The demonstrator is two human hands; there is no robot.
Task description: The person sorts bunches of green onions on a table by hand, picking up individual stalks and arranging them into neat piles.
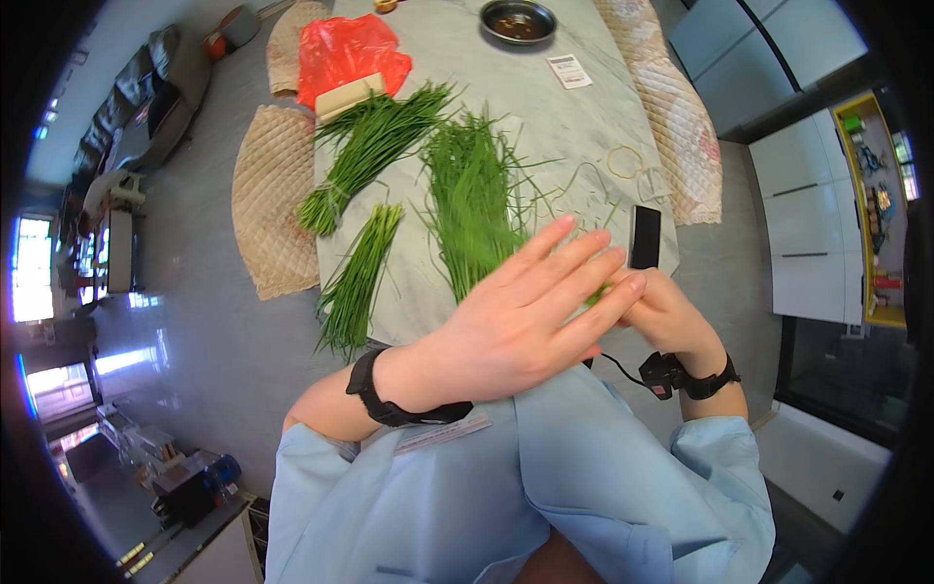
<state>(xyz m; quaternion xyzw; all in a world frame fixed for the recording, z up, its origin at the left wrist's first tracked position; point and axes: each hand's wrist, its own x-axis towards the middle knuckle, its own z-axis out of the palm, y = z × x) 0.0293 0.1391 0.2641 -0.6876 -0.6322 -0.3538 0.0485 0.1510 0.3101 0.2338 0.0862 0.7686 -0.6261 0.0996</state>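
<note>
My left hand [518, 314] reaches across the front of the table, back up and fingers stretched to the right; its palm is hidden. Its fingertips overlap my right hand [657, 306], whose fingers are curled around green stalk ends of garlic chives [600, 296]. Blurred chive leaves stick out beyond my left hand over a loose pile of chives [467, 175]. To the left lie a large tied bundle of chives [365, 157] and a smaller bunch [361, 277], its pale ends pointing away from me.
On the marble-look table [584, 124] are a black phone [646, 237], a yellowish band [624, 162], a printed paper slip [569, 71] and a metal bowl [518, 22]. A red plastic bag [350, 55] lies behind a cream block-like object [350, 95]. Quilted chair covers [273, 197] flank the table.
</note>
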